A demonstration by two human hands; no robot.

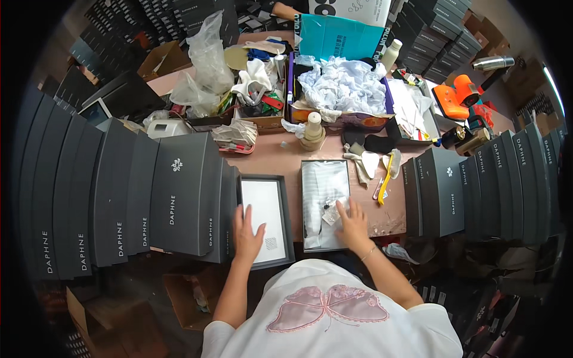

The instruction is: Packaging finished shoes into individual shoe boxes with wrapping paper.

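Note:
A dark grey shoebox lid (287, 221) lies with its white inside facing up. My left hand (247, 234) rests at its left edge, thumb apart from the fingers, gripping nothing. To its right stands an open dark shoebox (302, 206), filled with something wrapped in white striped packing sheet (323, 182). A small clear packet (330, 215) with a dark spot lies on the wrapping. My right hand (353, 225) is over the box's right side, fingers spread, its thumb close to the packet. Whether the fingertips touch the packet I cannot tell.
Rows of upright grey shoeboxes (182, 194) flank me left and right (442, 191). Behind the open box are a pump bottle (313, 132) and a carton of crumpled white paper (343, 83). A yellow-handled brush (389, 179) lies on the pink table (271, 156).

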